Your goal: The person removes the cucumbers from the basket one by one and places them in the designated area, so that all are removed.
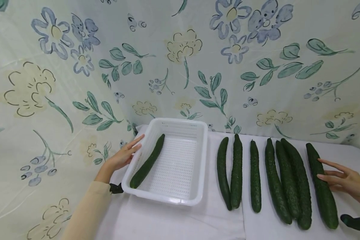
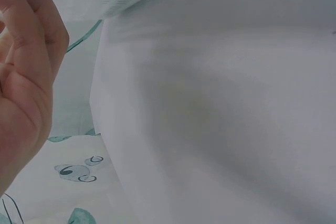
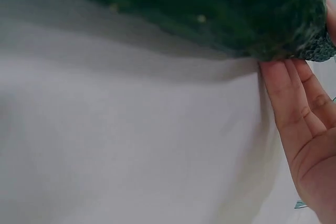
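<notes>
A white perforated plastic basket (image 1: 180, 200) stands left of centre, with one cucumber (image 1: 148, 163) lying aslant inside it. My left hand (image 1: 122, 158) holds the basket's left rim; in the left wrist view its bent fingers (image 2: 44, 19) are beside the basket's underside. On the far right lies a thick cucumber (image 1: 322, 190). My right hand (image 1: 346, 181) touches this cucumber from its right side with fairly straight fingers. In the right wrist view the fingertips meet the edge of the dark green cucumber (image 3: 210, 14).
Several more cucumbers lie lengthwise between basket and right hand: a curved pair (image 1: 223, 170), a shorter single one (image 1: 255, 176) and a close group (image 1: 289, 183). White cloth (image 1: 210, 223) covers the table. Flower-printed fabric (image 1: 174, 73) hangs behind and at the left.
</notes>
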Action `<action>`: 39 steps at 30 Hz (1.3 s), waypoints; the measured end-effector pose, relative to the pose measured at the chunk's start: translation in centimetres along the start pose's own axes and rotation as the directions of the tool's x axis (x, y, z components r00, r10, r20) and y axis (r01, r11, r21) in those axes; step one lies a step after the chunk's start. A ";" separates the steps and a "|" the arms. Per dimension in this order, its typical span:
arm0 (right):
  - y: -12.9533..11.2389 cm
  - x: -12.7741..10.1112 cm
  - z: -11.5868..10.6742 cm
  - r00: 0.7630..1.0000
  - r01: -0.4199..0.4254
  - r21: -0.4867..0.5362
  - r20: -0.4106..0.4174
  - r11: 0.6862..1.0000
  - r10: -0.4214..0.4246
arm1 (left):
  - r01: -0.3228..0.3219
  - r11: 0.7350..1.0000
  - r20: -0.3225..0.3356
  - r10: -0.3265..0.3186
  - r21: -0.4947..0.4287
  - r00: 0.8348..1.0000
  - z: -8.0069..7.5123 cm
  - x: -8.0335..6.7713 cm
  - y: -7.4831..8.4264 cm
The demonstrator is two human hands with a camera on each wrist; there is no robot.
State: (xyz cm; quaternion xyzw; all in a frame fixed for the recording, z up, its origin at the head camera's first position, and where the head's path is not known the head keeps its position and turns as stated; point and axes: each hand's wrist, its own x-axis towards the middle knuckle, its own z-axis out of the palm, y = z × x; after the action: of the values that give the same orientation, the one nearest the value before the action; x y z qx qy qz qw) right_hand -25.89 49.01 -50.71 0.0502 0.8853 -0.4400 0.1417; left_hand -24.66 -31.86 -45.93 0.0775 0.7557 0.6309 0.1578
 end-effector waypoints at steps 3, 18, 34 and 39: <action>0.3 0.1 0.0 1.000 0.008 -0.026 -0.014 1.000 -0.008 | 0.005 1.000 -0.007 -0.005 -0.008 1.000 0.1 0.0 0.0; -0.5 -0.2 0.7 0.998 0.037 -0.142 -0.038 0.989 -0.043 | 0.017 0.998 0.022 -0.016 -0.054 1.000 1.0 -1.1 2.3; -2.0 -0.9 1.0 0.985 0.074 -0.108 -0.147 0.991 -0.089 | 0.017 0.998 0.032 -0.015 -0.055 0.999 0.8 -1.0 1.9; -2.7 -1.0 0.6 0.968 0.135 -0.042 -0.207 0.990 -0.141 | 0.025 0.998 0.035 -0.023 -0.054 0.999 0.8 -0.9 2.0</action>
State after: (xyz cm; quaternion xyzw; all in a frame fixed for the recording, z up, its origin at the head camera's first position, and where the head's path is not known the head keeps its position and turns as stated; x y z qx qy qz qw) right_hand -25.44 46.91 -48.69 0.0327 0.9028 -0.4285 0.0173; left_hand -23.66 -30.99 -43.93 0.0748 0.7362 0.6479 0.1804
